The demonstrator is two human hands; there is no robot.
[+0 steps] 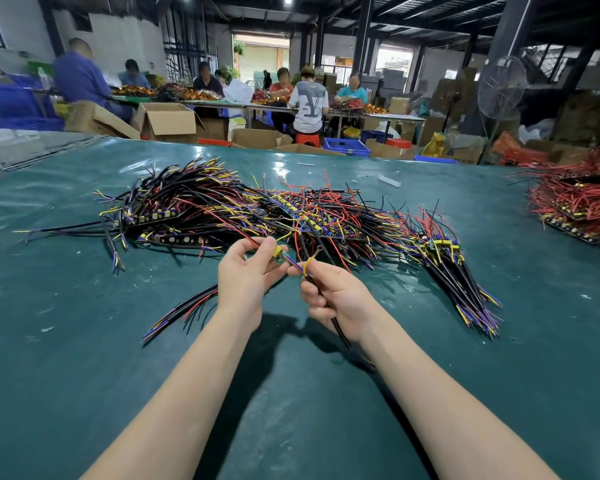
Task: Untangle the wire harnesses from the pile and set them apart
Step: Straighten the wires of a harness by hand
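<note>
Beyond the green table mat (84, 341), people (309, 105) sit at long tables (378, 116) among open cardboard boxes (168, 123), a blue crate (347, 146) and seemingly a pedestal fan (501, 88).

Bare green mat (84, 358) nearside; tangled harness pile (257, 209) blocks beyond.

- Looks forward and down from head height, one wide-angle view over a glossy dark green table cover (84, 358).
- Sits close above the left hand (245, 278) and right hand (340, 299), centred in frame, both gripping a black-sheathed wire harness (341, 333).
- Takes in the tangled pile of black, red, yellow and purple wire harnesses (243, 209) just beyond, mid-frame.
- Reaches far benches (388, 116) with seated people (309, 102) along the top edge.
</note>
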